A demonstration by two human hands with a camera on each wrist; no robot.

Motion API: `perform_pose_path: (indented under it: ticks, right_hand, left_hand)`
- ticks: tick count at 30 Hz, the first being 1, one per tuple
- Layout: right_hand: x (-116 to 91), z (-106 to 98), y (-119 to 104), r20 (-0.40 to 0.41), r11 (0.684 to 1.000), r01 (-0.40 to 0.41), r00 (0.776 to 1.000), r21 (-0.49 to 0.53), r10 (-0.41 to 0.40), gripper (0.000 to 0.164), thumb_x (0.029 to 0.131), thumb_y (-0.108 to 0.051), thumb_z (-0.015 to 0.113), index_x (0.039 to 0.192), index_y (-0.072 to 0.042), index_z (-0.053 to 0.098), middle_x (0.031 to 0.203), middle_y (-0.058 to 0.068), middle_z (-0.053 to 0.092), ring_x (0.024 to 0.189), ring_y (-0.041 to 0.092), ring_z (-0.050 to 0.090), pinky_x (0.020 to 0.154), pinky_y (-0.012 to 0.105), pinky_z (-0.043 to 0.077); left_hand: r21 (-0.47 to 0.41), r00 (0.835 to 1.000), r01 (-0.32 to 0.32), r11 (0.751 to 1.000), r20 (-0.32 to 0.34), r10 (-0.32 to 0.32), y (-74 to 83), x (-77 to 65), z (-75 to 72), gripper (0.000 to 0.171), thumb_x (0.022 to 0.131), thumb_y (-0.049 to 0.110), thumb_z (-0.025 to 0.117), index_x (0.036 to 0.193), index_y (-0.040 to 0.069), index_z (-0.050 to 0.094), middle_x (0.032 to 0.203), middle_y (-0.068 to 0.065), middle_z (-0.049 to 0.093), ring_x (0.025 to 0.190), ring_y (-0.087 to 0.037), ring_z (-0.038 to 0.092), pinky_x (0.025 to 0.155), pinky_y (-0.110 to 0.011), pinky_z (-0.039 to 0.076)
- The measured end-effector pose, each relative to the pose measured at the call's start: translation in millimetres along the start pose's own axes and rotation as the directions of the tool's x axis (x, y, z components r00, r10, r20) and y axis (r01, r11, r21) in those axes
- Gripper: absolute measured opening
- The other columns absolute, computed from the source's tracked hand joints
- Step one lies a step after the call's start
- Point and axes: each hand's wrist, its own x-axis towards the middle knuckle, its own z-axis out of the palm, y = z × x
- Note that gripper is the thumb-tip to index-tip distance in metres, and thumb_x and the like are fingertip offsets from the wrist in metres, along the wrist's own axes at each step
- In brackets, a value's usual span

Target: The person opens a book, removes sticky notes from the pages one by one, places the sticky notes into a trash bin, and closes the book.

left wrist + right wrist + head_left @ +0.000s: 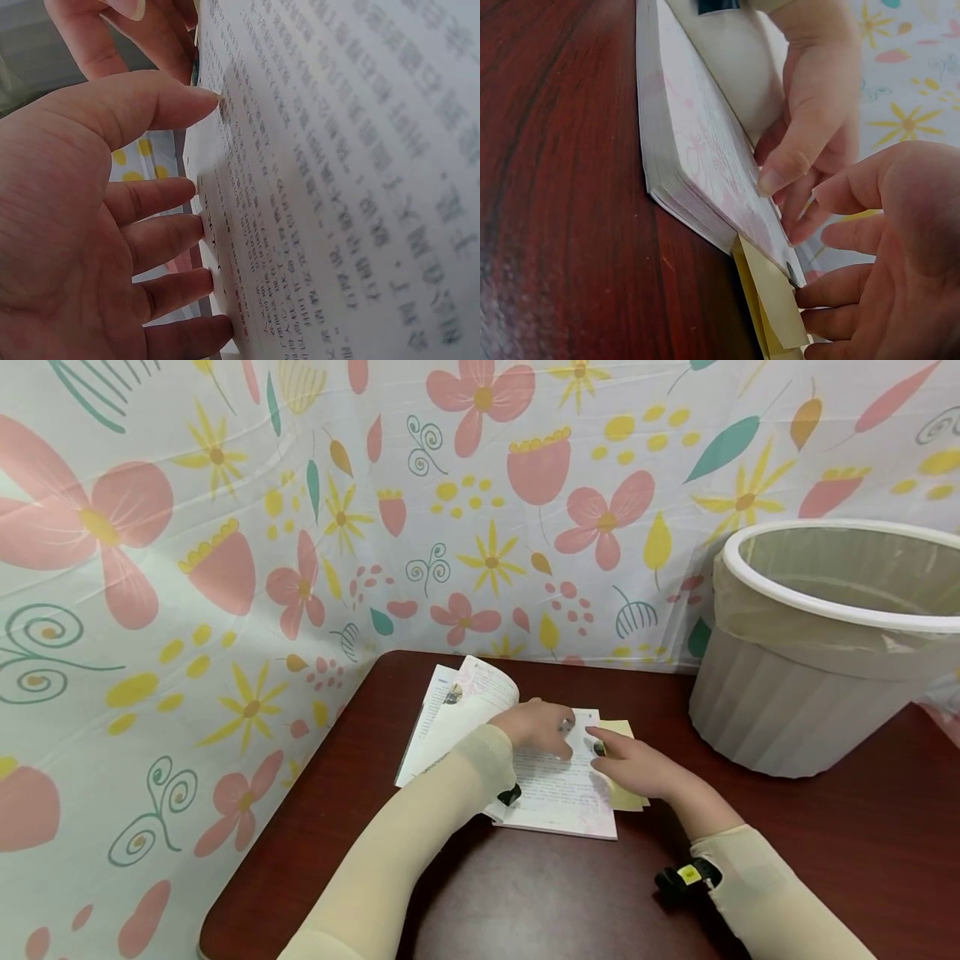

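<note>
An open book (558, 793) with printed white pages lies on the dark red table. My left hand (536, 727) rests its fingertips on the right-hand page; in the left wrist view its thumb and fingers (169, 236) are spread and touch the printed page (337, 172). Folded yellow paper (624, 785) sticks out from the book's right edge. At that edge is my right hand (633, 764), its thumb apart from its fingers. In the right wrist view the lower fingers (836, 289) are right by the page corner and the yellow paper (776, 300).
A large pale bin (795, 693) with a white rim and a liner bag stands on the table to the right. Behind and to the left hangs a flower-patterned curtain (330, 610). The table's (300, 860) rounded left edge runs beside the book.
</note>
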Motion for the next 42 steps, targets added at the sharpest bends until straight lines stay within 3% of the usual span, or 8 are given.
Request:
perform_pose_path:
  ticks: [9,18,23,29,34,39,42]
  right_hand:
    - [0,-3,8,0.006,0.983,0.022,1.0,0.181,-0.024,0.065,0.108,-0.023,0.055,0.163,0.008,0.038,0.168,0.035,0.033,0.154,0.059,0.03,0.117,0.068,0.033]
    - [-1,-4,14,-0.027,0.949,0.021,1.0,0.313,-0.013,0.058,0.107,-0.017,0.055,0.159,0.008,0.046,0.163,0.033,0.043,0.15,0.049,0.04,0.114,0.054,0.038]
    - [-2,-7,10,-0.052,0.932,0.013,0.999,0.362,0.007,0.055,0.107,-0.015,0.054,0.157,0.006,0.05,0.164,0.031,0.043,0.152,0.049,0.037,0.115,0.056,0.036]
    - [-2,-11,6,-0.048,0.935,0.004,0.999,0.354,0.014,0.054,0.108,-0.016,0.053,0.157,0.005,0.05,0.164,0.031,0.041,0.154,0.05,0.034,0.116,0.061,0.033]
    - [-2,-11,7,-0.024,0.95,-0.006,1.0,0.312,0.014,0.054,0.108,-0.016,0.053,0.156,0.006,0.051,0.162,0.031,0.046,0.148,0.047,0.042,0.113,0.055,0.038]
    - [-6,-9,5,0.008,0.982,0.008,1.0,0.187,-0.01,0.052,0.108,-0.019,0.053,0.153,0.006,0.055,0.157,0.031,0.051,0.143,0.047,0.048,0.11,0.058,0.041]
    - [-11,-4,-1,0.029,0.996,0.011,0.999,0.088,-0.014,0.053,0.108,-0.024,0.054,0.153,0.004,0.056,0.158,0.032,0.05,0.148,0.055,0.042,0.113,0.066,0.037]
  left_hand:
    - [-0.003,1.0,0.005,1.0,-0.004,-0.005,1.0,1.7,0.8,0.064,0.086,0.043,0.078,0.147,0.029,0.063,0.142,0.011,0.065,0.134,-0.021,0.049,0.099,-0.04,0.048]
    - [-0.015,1.0,0.015,1.0,0.006,-0.015,0.9,2.1,3.8,0.063,0.086,0.044,0.079,0.146,0.029,0.064,0.14,0.011,0.065,0.131,-0.02,0.05,0.098,-0.04,0.048]
    - [-0.011,1.0,0.011,1.0,0.009,-0.011,0.3,2.7,3.3,0.065,0.087,0.044,0.078,0.148,0.03,0.063,0.143,0.011,0.064,0.136,-0.021,0.048,0.1,-0.041,0.048]
    - [-0.002,1.0,0.01,1.0,0.0,-0.01,-0.3,4.1,2.7,0.065,0.087,0.044,0.077,0.149,0.031,0.062,0.144,0.011,0.063,0.138,-0.022,0.048,0.101,-0.042,0.048]
    - [-0.003,1.0,0.012,1.0,0.002,-0.012,0.0,3.5,2.9,0.064,0.087,0.044,0.077,0.148,0.031,0.062,0.142,0.011,0.064,0.137,-0.022,0.048,0.1,-0.043,0.048]
    - [0.0,1.0,0.005,1.0,-0.007,-0.005,0.1,3.7,3.0,0.064,0.087,0.044,0.076,0.147,0.03,0.063,0.138,0.01,0.066,0.134,-0.022,0.05,0.098,-0.042,0.049]
    - [0.005,1.0,-0.003,1.0,-0.007,0.003,-0.4,3.3,3.5,0.064,0.087,0.045,0.076,0.148,0.03,0.062,0.139,0.009,0.066,0.135,-0.022,0.05,0.098,-0.042,0.048]
